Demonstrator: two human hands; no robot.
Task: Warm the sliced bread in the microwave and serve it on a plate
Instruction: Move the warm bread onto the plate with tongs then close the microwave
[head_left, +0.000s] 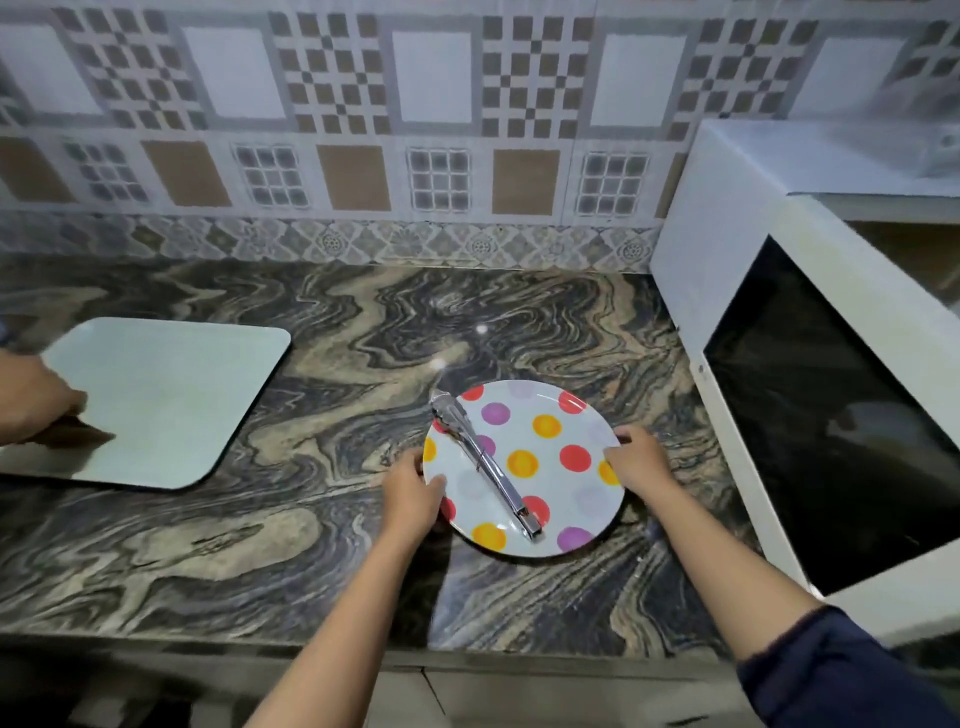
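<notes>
A white plate (550, 452) with red, orange and purple dots sits on the marbled counter, slightly tilted toward me. Metal tongs (483, 460) lie across it, shut, tips pointing away. My left hand (410, 493) grips the plate's left rim and my right hand (636, 460) grips its right rim. A white microwave (737, 322) stands at the right with its dark-glass door swung open toward me. No bread shows in view.
A pale cutting board (171, 395) lies on the counter at the left. Another person's hand (36, 397) reaches in from the left edge over that board. A tiled wall runs behind the counter (260, 545).
</notes>
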